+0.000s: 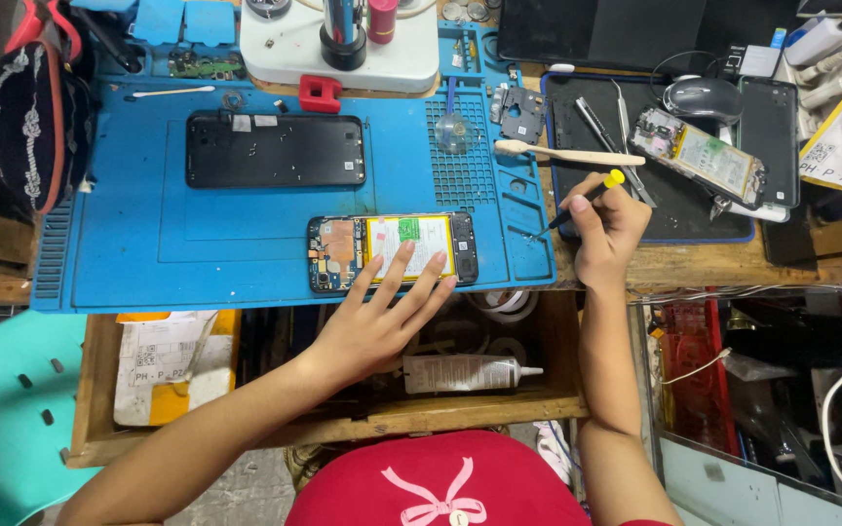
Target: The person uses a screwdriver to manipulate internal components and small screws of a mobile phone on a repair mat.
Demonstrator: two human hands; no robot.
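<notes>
Opened phone (392, 251) lies near the front edge of the blue mat (148, 244), battery side up. Left hand (382, 317) has fingers spread flat on it, pinning it down. Right hand (608, 234) pinches a yellow-capped screwdriver (582, 203), tip on the mat's right edge, just beside the phone. Behind: black back cover (275, 149), toothbrush (567, 154), microscope base (343, 44). Second open phone (702, 156) and mouse (702, 95) sit on the black mat (674, 209). Glue tube (465, 373) is in the drawer below.
</notes>
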